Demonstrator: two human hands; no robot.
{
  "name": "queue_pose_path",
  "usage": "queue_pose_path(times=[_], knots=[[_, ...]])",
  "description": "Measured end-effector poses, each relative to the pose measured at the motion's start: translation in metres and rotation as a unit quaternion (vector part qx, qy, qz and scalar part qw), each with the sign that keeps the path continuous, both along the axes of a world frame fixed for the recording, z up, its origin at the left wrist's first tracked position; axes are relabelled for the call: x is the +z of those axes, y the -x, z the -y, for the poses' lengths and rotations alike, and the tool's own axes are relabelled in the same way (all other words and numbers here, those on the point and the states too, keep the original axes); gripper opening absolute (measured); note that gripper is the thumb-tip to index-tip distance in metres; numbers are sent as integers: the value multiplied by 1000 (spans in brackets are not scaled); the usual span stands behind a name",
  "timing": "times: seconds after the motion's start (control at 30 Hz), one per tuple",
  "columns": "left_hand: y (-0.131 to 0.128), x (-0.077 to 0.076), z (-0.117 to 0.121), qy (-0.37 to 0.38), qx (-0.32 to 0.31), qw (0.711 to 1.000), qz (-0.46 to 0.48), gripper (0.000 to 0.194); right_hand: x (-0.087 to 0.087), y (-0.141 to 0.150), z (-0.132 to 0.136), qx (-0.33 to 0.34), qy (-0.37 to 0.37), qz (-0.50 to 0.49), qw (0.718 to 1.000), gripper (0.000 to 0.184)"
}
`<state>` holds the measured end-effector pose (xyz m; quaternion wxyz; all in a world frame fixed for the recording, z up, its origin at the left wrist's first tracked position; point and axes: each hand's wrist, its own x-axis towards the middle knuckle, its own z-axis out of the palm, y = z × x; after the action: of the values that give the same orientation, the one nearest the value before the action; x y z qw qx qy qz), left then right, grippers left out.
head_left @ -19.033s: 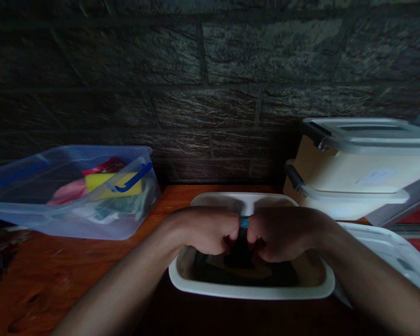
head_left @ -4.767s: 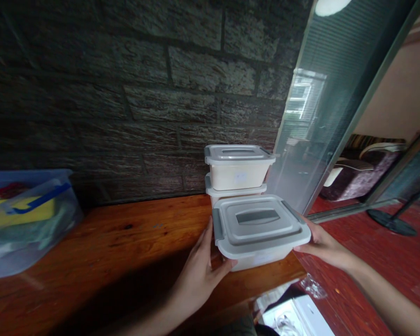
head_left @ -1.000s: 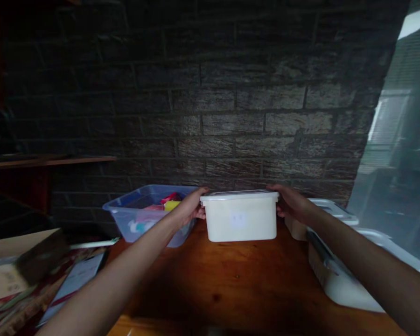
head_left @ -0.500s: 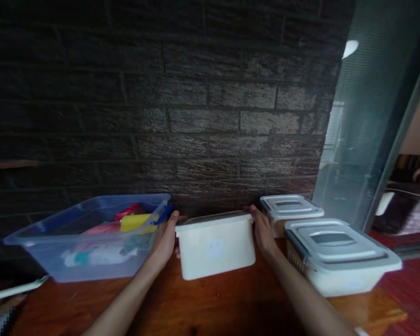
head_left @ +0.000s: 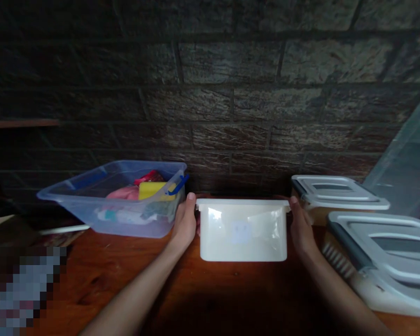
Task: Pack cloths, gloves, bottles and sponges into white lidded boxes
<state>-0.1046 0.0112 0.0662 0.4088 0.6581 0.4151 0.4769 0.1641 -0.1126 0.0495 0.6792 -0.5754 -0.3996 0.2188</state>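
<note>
A white plastic storage box is held level between my two hands, its front side facing me with a small pale label. My left hand grips its left end, thumb up by the rim and fingers partly hidden behind. At the right end, my right hand holds the box the same way, its fingers mostly out of sight. From this low angle the inside of the box does not show. Just left of my left hand stands a clear bluish plastic bin, holding a yellow item, pink and red things and a white bottle-like item.
Two lidded boxes with grey-and-white tops, a rear one and a nearer one, stand to the right on the wooden table. A dark brick wall rises behind. A cardboard-like box lies at the left.
My view has tilted down and come closer. The white box, tilted before, is now level and squarely facing me, still in both hands.
</note>
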Motion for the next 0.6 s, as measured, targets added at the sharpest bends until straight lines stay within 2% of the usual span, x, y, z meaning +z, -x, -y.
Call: queue_pose_path(times=[0.13, 0.2, 0.37, 0.53, 0.6], knots=[[1, -7, 0, -92, 12, 996, 0, 67, -1, 1, 1, -15, -19, 13, 1000, 56], [2, -10, -1, -108, 9, 994, 3, 65, -1, 3, 2, -17, -23, 27, 999, 55], [2, -16, -2, -93, -2, 995, 35, 64, -3, 4, 3, -15, -16, 26, 999, 59], [2, -17, 0, -95, -3, 995, 36, 63, -4, 4, 4, -3, -34, -1, 999, 54], [4, -16, 1, -65, -6, 997, 35, 65, -4, 4, 4, -1, -40, -3, 999, 52]])
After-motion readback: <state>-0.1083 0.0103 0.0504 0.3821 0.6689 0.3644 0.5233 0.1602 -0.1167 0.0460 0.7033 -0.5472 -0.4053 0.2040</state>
